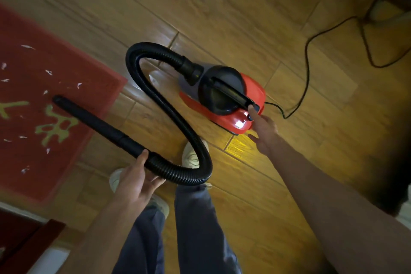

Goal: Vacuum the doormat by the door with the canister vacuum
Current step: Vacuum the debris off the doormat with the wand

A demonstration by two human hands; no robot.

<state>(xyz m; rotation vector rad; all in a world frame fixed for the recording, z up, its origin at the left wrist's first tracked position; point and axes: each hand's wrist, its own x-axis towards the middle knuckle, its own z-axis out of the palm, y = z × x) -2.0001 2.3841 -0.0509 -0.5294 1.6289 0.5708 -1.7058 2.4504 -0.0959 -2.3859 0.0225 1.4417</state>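
Red doormat [44, 100], flecked with white scraps, its canister vacuum [224, 95] on the floor off the doormat's right corner. The wand [95, 122], tip over the doormat, slants back to the left hand [135, 182] gripping it. The farther right hand [262, 133], fingers extended, touches the vacuum's rear.

A red-and-black canister vacuum [224, 98] sits mid-frame, its black hose [160, 100] looping toward the scrap-littered red doormat [44, 100] at left.

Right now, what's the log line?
left hand grips wand | right hand touches vacuum | wand tip over doormat | scraps on doormat
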